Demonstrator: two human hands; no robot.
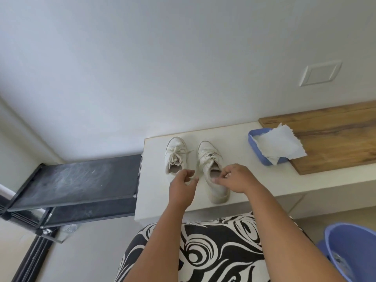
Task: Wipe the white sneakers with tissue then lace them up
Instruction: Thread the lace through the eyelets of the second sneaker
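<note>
Two white sneakers stand side by side on the white counter [154, 192], toes toward the wall. The left sneaker [174, 153] has its laces threaded and lying loose. The right sneaker [211, 159] sits nearer me, its opening partly covered by my right hand [236, 178], whose thumb and fingertips pinch the sneaker's collar. My left hand [182, 184] hovers between the two heels with fingers loosely curled; I see nothing in it. White tissue [278, 143] lies unfolded over a blue tray [256, 139] at the right.
A wooden board [335, 139] covers the counter's right part, under the tray's far side. A black shoe rack [81, 180] stands left of the counter, lower down. A blue bucket [354, 249] sits on the floor at lower right. My patterned clothing fills the bottom centre.
</note>
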